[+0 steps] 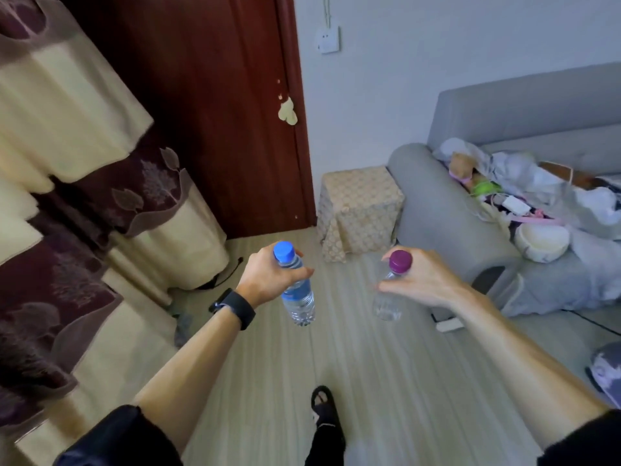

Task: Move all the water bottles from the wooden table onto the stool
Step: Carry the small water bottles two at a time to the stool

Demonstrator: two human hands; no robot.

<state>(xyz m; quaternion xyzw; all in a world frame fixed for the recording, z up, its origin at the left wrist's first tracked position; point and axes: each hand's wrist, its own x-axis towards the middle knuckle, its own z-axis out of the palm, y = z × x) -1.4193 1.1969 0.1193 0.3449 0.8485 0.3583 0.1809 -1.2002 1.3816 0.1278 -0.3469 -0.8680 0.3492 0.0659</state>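
Observation:
My left hand (268,275) grips a clear water bottle with a blue cap and blue label (299,297) near its neck; the bottle hangs over the floor. In my right hand (421,275) is a second clear bottle with a purple cap (386,302), also held near the neck and hanging down. Ahead, against the wall between the door and the sofa, stands the stool (361,203), draped in a beige patterned cloth, its top bare. Both bottles are in the air, short of the stool. The wooden table is out of view.
A dark red door (208,112) is ahead on the left, patterned curtains (84,169) fill the left side. A grey sofa (470,210) piled with clothes and small items stands at the right. My foot in a dark sandal (324,406) is on the striped floor.

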